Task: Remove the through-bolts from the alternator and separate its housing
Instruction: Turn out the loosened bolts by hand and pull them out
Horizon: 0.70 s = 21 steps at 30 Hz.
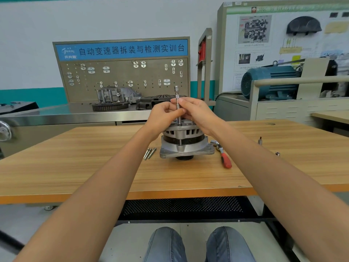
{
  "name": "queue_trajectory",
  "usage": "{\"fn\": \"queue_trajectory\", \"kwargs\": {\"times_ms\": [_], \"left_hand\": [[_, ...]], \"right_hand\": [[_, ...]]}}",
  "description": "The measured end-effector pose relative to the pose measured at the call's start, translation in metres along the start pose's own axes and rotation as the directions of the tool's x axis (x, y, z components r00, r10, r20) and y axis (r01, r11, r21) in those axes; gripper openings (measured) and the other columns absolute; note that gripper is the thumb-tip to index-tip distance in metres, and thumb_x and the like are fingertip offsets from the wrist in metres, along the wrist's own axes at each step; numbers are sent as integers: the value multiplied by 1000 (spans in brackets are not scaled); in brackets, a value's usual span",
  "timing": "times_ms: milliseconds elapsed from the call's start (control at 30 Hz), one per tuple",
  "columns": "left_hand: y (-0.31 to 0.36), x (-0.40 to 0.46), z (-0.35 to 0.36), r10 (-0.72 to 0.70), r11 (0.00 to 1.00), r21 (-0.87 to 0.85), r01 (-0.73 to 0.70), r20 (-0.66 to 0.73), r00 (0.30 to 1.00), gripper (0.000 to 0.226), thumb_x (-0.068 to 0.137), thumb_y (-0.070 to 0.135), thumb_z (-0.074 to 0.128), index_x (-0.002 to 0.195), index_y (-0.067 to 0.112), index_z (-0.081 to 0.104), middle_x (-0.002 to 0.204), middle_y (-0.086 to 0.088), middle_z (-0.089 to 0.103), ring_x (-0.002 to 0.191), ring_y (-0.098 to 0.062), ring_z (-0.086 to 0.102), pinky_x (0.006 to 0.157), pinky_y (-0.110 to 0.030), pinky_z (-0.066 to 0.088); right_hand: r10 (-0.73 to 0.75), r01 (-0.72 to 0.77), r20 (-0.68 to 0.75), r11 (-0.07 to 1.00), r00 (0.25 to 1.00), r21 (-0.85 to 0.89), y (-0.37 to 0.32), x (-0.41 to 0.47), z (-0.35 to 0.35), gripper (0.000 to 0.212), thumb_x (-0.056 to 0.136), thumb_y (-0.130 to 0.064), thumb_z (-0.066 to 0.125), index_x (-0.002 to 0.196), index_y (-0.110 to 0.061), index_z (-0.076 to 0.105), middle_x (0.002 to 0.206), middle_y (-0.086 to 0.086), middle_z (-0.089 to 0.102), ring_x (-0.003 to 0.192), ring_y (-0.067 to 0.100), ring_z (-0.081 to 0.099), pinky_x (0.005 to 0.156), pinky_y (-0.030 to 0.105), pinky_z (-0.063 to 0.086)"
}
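On the wooden table (94,148) stands the alternator (184,142); both hands' fingers (181,110) pinch the upright extension bar (177,103) above it.

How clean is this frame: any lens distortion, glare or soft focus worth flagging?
Head view: wide-angle bowing bends the table edge and stretches the forearms; lighting is even and soft, with faint shadows under the alternator; mild sheen on the steel bench; wall posters are too soft to read; both hands look sharp.

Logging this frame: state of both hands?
Left hand: pinching the extension bar standing on the alternator.
Right hand: pinching the same bar.
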<state>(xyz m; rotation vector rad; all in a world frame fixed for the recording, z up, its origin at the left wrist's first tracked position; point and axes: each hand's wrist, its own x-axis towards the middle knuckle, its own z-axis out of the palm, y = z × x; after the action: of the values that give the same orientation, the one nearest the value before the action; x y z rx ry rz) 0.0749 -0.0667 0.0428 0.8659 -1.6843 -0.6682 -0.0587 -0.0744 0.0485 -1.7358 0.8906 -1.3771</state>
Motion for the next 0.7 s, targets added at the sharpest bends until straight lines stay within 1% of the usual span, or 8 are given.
{"fn": "queue_trajectory", "kwargs": {"times_ms": [67, 133, 200, 333, 433, 533, 633, 700], "left_hand": [[0, 3, 4, -15, 1000, 25, 16, -41, 999, 26, 85, 16, 72, 68, 17, 51, 57, 10, 50, 45, 5, 45, 48, -8, 36], [0, 4, 9, -15, 999, 45, 18, -71, 997, 29, 84, 17, 72, 67, 18, 49, 61, 8, 47, 52, 0, 44, 53, -12, 38], [-2, 3, 9, 0, 999, 42, 3, -74, 997, 28, 84, 16, 72, 67, 18, 50, 59, 11, 49, 54, 0, 45, 55, -13, 38], [-2, -3, -1, 21, 1000, 4, -22, 21, 1000, 11, 90, 16, 65, 80, 18, 61, 47, 21, 55, 45, 9, 50, 44, -3, 35], [0, -4, -4, 33, 999, 5, -33, 54, 998, 13, 92, 15, 61, 81, 21, 63, 45, 23, 55, 43, 11, 50, 42, -1, 33], [1, -2, -1, 6, 1000, 9, -7, 22, 1000, 17, 90, 15, 65, 75, 19, 59, 45, 18, 54, 40, 9, 47, 41, -3, 33], [-1, 2, 2, -13, 1000, 13, 13, -34, 999, 23, 85, 17, 71, 70, 18, 54, 57, 9, 52, 39, 7, 43, 43, -7, 35], [-1, 3, 4, -13, 1000, 9, 14, -48, 999, 24, 84, 17, 72, 70, 16, 53, 59, 6, 49, 38, 5, 41, 42, -9, 34]], "right_hand": [[6, -7, -12, 1000, 1000, -10, 0, 0, 0, 25, 96, -29, 51, 117, -20, 63, 118, 2, 64, 113, 15, 57, 96, 29, 47], [6, -6, -36, 1000, 999, -12, 1, 0, 0, 21, 93, -29, 57, 111, -19, 63, 112, 2, 64, 110, 16, 59, 95, 31, 48], [-2, 3, -50, 1000, 999, 5, 1, -1, -1, 14, 93, -25, 58, 104, -18, 64, 105, 3, 64, 105, 17, 60, 92, 29, 50], [-8, 9, -32, 999, 999, 35, 1, -1, -3, 18, 96, -20, 53, 108, -12, 64, 105, 4, 66, 105, 18, 61, 92, 29, 51], [-4, 4, -12, 1000, 1000, 20, 0, -1, -3, 19, 97, -21, 51, 109, -14, 64, 104, 2, 67, 103, 14, 62, 91, 26, 51], [15, -15, 10, 1000, 1000, 15, 0, -1, -4, 21, 98, -21, 48, 110, -15, 64, 110, 5, 67, 106, 14, 61, 91, 24, 50], [28, -28, 17, 999, 999, 15, -1, -1, -3, 22, 99, -20, 45, 108, -18, 65, 115, 6, 66, 109, 15, 60, 93, 25, 49], [34, -34, 15, 999, 999, 23, -2, 0, -3, 20, 99, -22, 47, 106, -19, 65, 114, 5, 66, 108, 14, 61, 91, 24, 49]]}}
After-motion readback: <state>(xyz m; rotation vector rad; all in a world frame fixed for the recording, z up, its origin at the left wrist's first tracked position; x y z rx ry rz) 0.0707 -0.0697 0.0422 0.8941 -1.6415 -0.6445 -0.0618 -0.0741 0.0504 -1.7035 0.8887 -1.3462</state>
